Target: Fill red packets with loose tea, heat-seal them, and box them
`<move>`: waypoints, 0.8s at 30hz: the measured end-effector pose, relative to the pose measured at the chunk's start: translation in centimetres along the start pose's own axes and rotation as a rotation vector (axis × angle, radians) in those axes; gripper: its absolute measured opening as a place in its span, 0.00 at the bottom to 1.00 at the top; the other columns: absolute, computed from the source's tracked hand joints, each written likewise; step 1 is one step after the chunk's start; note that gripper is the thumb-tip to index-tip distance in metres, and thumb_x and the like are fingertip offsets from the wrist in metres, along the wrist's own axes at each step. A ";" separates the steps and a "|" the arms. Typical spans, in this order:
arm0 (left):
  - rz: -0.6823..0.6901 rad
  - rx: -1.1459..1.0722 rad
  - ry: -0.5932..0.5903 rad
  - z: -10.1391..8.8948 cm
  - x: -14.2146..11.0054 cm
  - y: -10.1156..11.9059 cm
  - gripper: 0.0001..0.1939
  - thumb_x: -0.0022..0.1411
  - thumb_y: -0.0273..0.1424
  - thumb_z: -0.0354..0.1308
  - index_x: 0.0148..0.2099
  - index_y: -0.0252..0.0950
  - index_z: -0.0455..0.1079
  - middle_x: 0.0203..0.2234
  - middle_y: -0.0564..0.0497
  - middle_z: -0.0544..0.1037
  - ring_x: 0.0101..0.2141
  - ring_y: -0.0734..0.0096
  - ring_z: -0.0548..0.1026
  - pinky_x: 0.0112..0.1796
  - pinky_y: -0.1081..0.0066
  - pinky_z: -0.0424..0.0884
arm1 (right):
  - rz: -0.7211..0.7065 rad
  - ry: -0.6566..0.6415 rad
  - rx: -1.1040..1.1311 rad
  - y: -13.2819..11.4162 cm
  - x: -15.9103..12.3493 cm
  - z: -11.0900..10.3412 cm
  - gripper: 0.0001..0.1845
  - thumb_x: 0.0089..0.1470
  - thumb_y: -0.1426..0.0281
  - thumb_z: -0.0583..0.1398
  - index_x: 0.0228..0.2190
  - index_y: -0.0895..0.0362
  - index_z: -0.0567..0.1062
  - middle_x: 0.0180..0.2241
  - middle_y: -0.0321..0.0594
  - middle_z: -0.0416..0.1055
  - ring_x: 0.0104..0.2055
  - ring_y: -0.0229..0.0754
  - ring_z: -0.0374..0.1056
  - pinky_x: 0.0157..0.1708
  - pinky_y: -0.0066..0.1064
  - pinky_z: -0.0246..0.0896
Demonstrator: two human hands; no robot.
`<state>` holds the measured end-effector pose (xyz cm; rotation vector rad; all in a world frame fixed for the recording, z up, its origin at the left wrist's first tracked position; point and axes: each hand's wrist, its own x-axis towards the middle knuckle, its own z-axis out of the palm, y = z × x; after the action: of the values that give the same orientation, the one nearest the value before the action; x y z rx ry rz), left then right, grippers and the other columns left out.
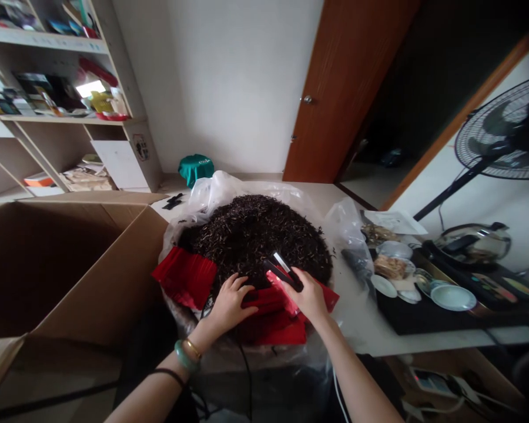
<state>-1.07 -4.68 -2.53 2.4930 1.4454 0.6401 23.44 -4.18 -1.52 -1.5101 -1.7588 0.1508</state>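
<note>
My right hand (309,296) is closed on a black hand-held tool (283,274) with a pale strip along its top, perhaps a bag sealer or a stapler. A shiny red packet (286,294) lies against the underside of this tool. My left hand (231,301) rests over more red packets (277,330), its fingers apart and thumb stretched to the right. Whether it touches them I cannot tell. Behind both hands is a heap of dark dried tea leaves (255,226) in a clear plastic bag (218,183). A stack of red packets (185,276) lies on the heap's left edge.
An open cardboard box (127,264) stands at the left. On the right, the white table (357,320) bears a black tea tray (405,317), a pale bowl (453,297) and a glass kettle (480,244). A fan (502,135) stands behind them. Cables hang below.
</note>
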 end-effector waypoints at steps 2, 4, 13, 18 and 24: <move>-0.006 -0.018 0.047 0.3 -0.4 0.1 0.21 0.51 0.38 0.66 0.48 0.40 0.73 0.52 0.43 0.72 0.58 0.46 0.62 0.56 0.47 0.63 | 0.005 0.006 0.002 0.0 0.1 -0.2 0.25 0.54 0.56 0.56 0.47 0.60 0.73 0.42 0.51 0.76 0.45 0.53 0.72 0.46 0.42 0.68; -0.026 -0.031 0.123 0.6 -1.1 0.3 0.17 0.55 0.36 0.63 0.48 0.39 0.73 0.52 0.43 0.71 0.59 0.47 0.61 0.56 0.47 0.64 | 0.010 0.002 0.004 0.0 0.2 -0.4 0.25 0.54 0.56 0.56 0.47 0.60 0.73 0.42 0.51 0.76 0.46 0.53 0.72 0.46 0.42 0.68; -0.137 -0.001 0.385 2.1 -4.4 1.5 0.14 0.64 0.34 0.51 0.50 0.40 0.71 0.53 0.45 0.71 0.59 0.49 0.60 0.56 0.46 0.64 | -0.095 -0.109 -0.052 -0.9 -0.6 0.1 0.23 0.53 0.62 0.61 0.50 0.57 0.72 0.45 0.48 0.76 0.46 0.51 0.72 0.46 0.39 0.68; -0.139 0.024 0.422 3.1 -4.5 1.7 0.15 0.65 0.34 0.50 0.50 0.38 0.70 0.52 0.43 0.71 0.58 0.50 0.63 0.55 0.46 0.65 | -0.135 -0.130 -0.149 -1.2 -0.9 0.2 0.23 0.51 0.66 0.62 0.50 0.56 0.71 0.42 0.46 0.76 0.45 0.50 0.72 0.45 0.38 0.68; -0.107 0.037 0.438 3.0 -4.5 1.8 0.15 0.65 0.34 0.49 0.51 0.39 0.69 0.50 0.45 0.74 0.56 0.52 0.65 0.55 0.48 0.66 | -0.133 -0.148 -0.247 -1.3 -1.2 0.4 0.23 0.52 0.67 0.62 0.50 0.56 0.71 0.40 0.46 0.76 0.44 0.50 0.72 0.43 0.37 0.68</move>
<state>-0.23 -9.29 -5.71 2.3770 1.7289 1.2038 22.19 -5.46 -1.69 -1.5808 -2.0512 -0.0243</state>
